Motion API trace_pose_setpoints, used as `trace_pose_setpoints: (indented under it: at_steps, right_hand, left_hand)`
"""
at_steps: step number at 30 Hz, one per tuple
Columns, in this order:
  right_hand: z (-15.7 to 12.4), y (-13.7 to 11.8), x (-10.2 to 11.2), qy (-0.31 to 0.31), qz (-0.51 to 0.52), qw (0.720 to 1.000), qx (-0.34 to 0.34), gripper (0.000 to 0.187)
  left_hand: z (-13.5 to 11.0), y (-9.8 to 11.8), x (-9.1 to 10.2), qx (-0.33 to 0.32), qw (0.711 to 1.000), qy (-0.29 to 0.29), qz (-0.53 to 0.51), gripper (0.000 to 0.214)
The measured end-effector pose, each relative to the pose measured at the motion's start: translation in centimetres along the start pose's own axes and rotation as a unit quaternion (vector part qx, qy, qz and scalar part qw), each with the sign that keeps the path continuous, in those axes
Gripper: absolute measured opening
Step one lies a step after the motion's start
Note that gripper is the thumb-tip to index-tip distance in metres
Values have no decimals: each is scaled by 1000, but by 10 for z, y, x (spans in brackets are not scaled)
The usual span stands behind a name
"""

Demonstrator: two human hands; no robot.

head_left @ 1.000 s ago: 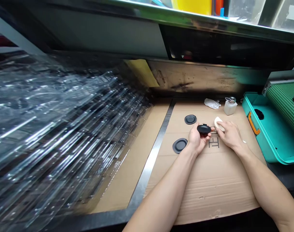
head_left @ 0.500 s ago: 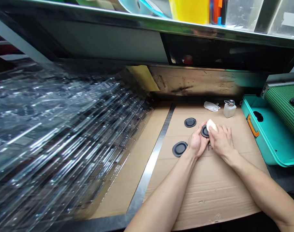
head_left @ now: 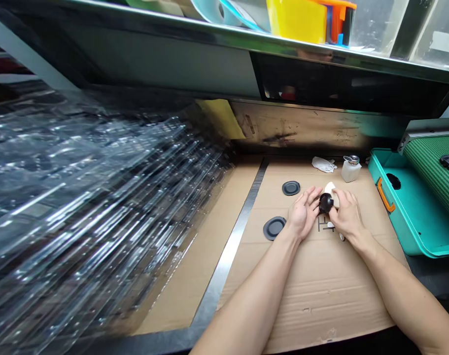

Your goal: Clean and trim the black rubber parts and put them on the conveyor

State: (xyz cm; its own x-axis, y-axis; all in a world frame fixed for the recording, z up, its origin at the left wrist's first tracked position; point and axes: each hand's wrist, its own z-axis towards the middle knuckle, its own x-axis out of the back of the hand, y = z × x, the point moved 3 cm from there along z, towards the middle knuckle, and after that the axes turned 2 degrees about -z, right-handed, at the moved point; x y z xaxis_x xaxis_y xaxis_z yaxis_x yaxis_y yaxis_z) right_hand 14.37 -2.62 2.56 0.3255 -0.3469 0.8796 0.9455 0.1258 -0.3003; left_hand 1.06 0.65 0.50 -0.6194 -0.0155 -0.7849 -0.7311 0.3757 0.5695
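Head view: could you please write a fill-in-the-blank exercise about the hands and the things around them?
The round part between the left hand and the right hand is ____.
____ black discs lie flat on the cardboard.
The dispenser bottle stands near a crumpled ____ wipe.
Missing: black; two; white.

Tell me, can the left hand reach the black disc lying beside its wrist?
Probably yes: the black disc lies on bare cardboard just beside the left hand, with nothing between them.

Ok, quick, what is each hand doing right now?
Left hand: open, fingertips against the black round part.
Right hand: closed on a white pad against that part.
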Motion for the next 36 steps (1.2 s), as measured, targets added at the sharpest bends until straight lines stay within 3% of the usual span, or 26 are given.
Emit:
trace_pose_setpoints:
  at_steps: [3,7,12,13,16,19,21,23,27,31,33,36]
  right_hand:
    - [-7,-13,-5,14,28,999,7,44]
    - [-11,-25,-2,51,80,995,-2,47]
    - [-5,-16,13,71,177,982,-3,57]
    - [-4,-13,16,64,195,979,-8,57]
    - [-4,-11,22,-7,265,964,-34,59]
    - [-10,-19,25,-138,304,943,-7,57]
    - [-14,-27,26,-191,292,937,29,53]
    - [-17,-33,27,-196,273,941,46,51]
    - [-15,-32,22,-139,194,971,21,44]
    - [-11,-20,22,-66,63,995,-41,46]
    - [-10,-17,23,-59,53,996,-44,46]
    - [-10,-20,20,-92,84,992,7,42]
  left_hand:
    - [-5,-5,-8,22,999,-23,-14,44]
    - [-11,-8,-17,8,997,-60,-41,30]
    - [-5,-4,-9,38,999,11,-35,12]
    - [-4,-1,-6,47,998,26,-36,21]
    - [-2,8,1,57,997,52,-30,43]
    - [-1,14,6,34,997,67,-8,52]
    - [-1,14,6,21,998,66,2,57]
    - [-1,12,6,17,997,68,16,61]
    - [-4,6,-1,46,999,25,-3,67]
    - [-8,1,-10,74,996,-49,-33,43]
    - [-8,0,-11,71,996,-41,-31,37]
    - [-7,-3,-9,75,997,-17,-21,36]
